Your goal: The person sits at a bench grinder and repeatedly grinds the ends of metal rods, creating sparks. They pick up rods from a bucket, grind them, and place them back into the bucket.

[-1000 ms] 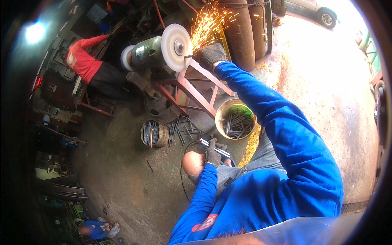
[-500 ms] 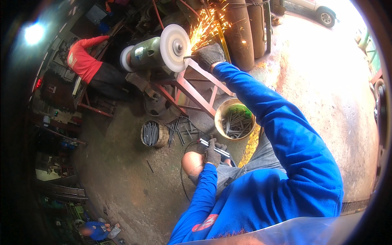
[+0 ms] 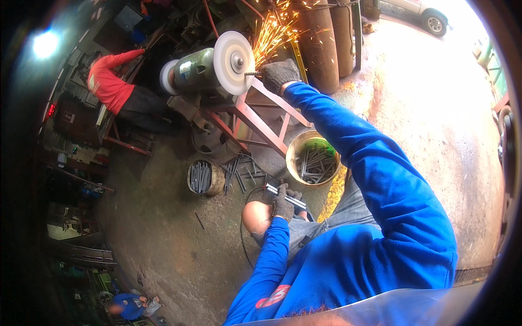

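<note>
My right hand [image 3: 280, 74], in a dark grey glove, is stretched forward and closed on a short dark rod [image 3: 252, 73] that looks threaded. The rod's end meets the white wheel [image 3: 230, 61] of a green bench grinder [image 3: 196, 69]. Orange sparks [image 3: 274, 32] fly up above the glove. Down by my bent knee, my left hand [image 3: 282, 205], gloved too, is wrapped round a few shiny metal rods [image 3: 296, 202]. Its fingertips are partly hidden.
A reddish metal stand [image 3: 251, 122] carries the grinder. Two buckets of rods, a pale one [image 3: 292, 164] and a brown one [image 3: 218, 180], stand on the floor beside loose rods [image 3: 239, 173]. Tall brown cylinders [image 3: 319, 49] rise behind. A person in red [image 3: 111, 84] leans over a bench.
The rod in my right hand has shifted slightly upward in the picture. The spray of sparks has changed shape. My left hand stays about where it was.
</note>
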